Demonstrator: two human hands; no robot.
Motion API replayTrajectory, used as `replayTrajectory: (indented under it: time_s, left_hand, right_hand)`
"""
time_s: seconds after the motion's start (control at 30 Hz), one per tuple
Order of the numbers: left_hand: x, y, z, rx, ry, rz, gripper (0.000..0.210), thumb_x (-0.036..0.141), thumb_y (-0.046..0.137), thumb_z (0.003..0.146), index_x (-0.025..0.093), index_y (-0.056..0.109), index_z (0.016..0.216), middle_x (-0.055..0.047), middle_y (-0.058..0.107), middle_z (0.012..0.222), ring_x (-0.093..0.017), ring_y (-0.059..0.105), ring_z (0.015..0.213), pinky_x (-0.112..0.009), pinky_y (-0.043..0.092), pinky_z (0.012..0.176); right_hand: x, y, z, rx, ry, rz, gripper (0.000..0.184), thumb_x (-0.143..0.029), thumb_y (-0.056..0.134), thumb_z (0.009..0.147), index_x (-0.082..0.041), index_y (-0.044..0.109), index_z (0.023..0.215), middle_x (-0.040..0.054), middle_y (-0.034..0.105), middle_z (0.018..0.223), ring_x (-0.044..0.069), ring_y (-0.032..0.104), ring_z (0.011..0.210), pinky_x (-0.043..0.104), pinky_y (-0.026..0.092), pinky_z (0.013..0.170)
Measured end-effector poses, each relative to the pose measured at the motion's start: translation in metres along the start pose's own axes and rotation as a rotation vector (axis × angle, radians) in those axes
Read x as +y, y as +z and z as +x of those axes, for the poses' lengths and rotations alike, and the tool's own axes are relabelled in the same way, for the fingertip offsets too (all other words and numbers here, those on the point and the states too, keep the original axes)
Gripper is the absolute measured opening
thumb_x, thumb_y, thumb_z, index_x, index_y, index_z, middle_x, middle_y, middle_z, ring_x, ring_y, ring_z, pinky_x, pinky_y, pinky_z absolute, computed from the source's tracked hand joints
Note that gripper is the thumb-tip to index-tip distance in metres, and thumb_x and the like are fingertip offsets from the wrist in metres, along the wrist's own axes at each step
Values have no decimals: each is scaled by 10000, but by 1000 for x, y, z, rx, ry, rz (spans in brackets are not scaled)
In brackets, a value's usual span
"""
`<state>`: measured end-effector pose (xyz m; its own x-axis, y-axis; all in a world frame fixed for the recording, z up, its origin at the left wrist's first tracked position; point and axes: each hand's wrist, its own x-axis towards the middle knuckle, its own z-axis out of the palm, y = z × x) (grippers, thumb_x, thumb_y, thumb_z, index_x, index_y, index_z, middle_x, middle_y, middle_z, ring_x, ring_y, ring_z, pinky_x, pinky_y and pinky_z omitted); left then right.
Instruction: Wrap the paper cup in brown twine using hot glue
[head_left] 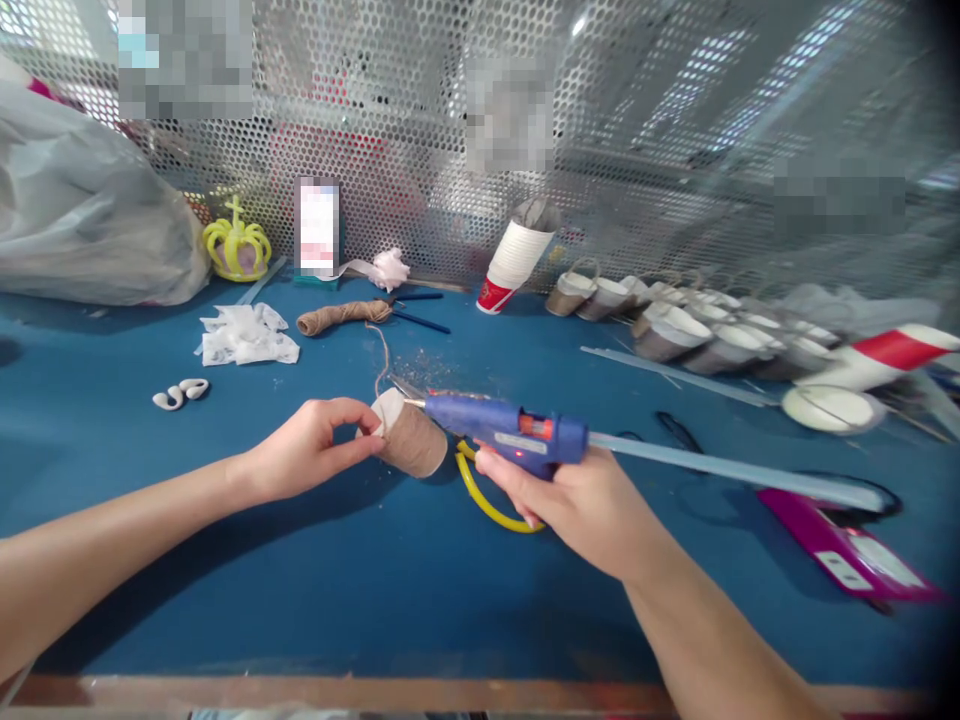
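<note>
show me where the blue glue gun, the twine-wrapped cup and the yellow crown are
Blue glue gun (491, 420): head view, on the side of its blue body
Twine-wrapped cup (417, 440): head view, on its twine-covered side
Yellow crown (238, 240): head view, on its yellow ribs

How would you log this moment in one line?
left hand: pinching brown-wrapped cup at rim | right hand: gripping blue glue gun | nozzle: pointing toward cup

Brown twine-wrapped cup (417, 442), tilted, blue glue gun (480, 416) near its rim
</note>
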<state>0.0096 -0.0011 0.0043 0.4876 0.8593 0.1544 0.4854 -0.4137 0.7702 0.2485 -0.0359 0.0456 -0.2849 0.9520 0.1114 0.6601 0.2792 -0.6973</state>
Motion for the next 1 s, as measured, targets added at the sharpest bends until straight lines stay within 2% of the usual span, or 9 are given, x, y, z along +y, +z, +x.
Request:
replayTrajectory:
  time_s: [0.1,0.17,0.33,0.47,0.6,0.73,0.87,1.0]
  left_hand:
    - [1,0,1,-3,-6,-1,199,307,507,813,138,611,803,-14,655,771,-126,575,711,-210,447,660]
    - [1,-1,1,-9,-13,-9,206,309,505,815,133,612,807,-17,651,774,-127,572,717,-211,444,670]
    - [2,-1,1,-21,-47,-26,221,317,499,815,129,615,804,-20,648,770,-136,568,711,-222,442,659]
    - [2,-1,2,-18,-47,-31,212,310,503,813,133,618,806,-20,655,771,-139,570,713,-230,446,668]
    - [2,-1,3,-19,-46,-21,209,302,502,813,130,618,797,-25,656,761,-142,568,709,-231,450,656]
    - [1,-1,2,-17,-14,-14,186,280,502,815,137,620,804,-21,656,766,-136,573,710,-228,451,666]
    - [0,-2,1,-17,31,6,184,277,497,823,140,618,803,-14,652,755,-124,573,693,-210,446,648]
    - [1,-2,1,-9,65,12,168,263,503,826,140,614,801,-12,652,757,-115,576,693,-197,443,654]
  right_hand:
    - [-1,4,-4,73,-72,-172,174,-325,554,771,-223,586,633,-2,637,595,160,606,562,257,493,548]
    - [-3,5,-5,95,-79,-214,121,-312,575,758,-223,601,680,9,670,684,175,635,649,262,503,619]
    - [-8,7,-5,55,-151,-137,24,-232,568,780,-229,591,789,-31,663,690,116,607,569,205,484,581]
    - [-10,9,-7,58,-165,-159,54,-229,578,768,-229,558,718,-31,644,654,118,591,547,218,476,550]
    - [-12,10,-9,80,-147,-194,27,-242,579,762,-230,556,754,-14,647,676,136,607,582,241,486,574]
    - [-12,9,-10,44,-177,-194,24,-231,567,768,-241,550,755,-13,661,711,140,617,605,244,490,589]
    - [-12,9,-10,86,-144,-180,10,-242,565,773,-235,563,766,-3,660,707,145,613,601,253,489,593]
    - [-13,8,-9,37,-149,-182,54,-243,569,767,-239,552,716,-19,637,650,138,597,568,246,478,566]
